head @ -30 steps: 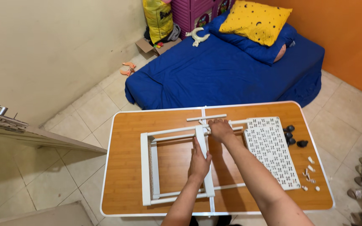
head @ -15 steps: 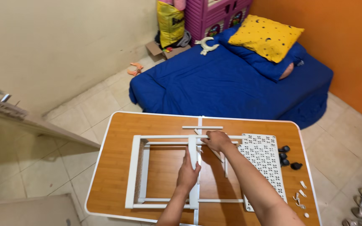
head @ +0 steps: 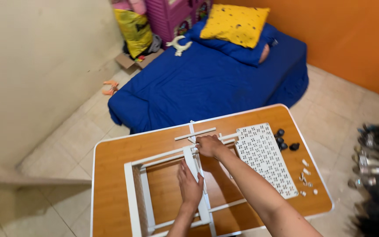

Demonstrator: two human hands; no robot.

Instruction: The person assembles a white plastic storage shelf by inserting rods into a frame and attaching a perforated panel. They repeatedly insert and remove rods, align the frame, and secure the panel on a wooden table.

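White frame (head: 135, 193) lies flat on the orange worktop (head: 110, 158), toward the near-left part, its left upright running down to the near edge. A white centre bar (head: 194, 169) crosses the frame from the far rail to the near rail.

Left hand (head: 190, 186) lies palm-down on the centre bar about midway along it; fingers held together and flat, pressing, not wrapped round anything. Right hand (head: 209, 145) sits at the far end of the bar where it meets the far rail (head: 163, 156); fingers curled over the joint. Cannot tell whether they pinch a small part there, as the knuckles hide it.

Beside the frame, to the right: a white perforated panel (head: 264, 158), lying flat, near but not touching the right hand. Past it, black round caps (head: 286, 144) and a scatter of small white fittings (head: 305, 177) close to the right edge. A short loose white rod (head: 195, 133) lies just beyond the frame.

Judgement on doing this well: keep the left palm bearing straight down so the bar does not twist while the far end is seated; line the bar square with the far rail before pushing home. The frame looks light, so it could slide on the smooth worktop. Small fittings sit near the edge, so a nudge might send them off
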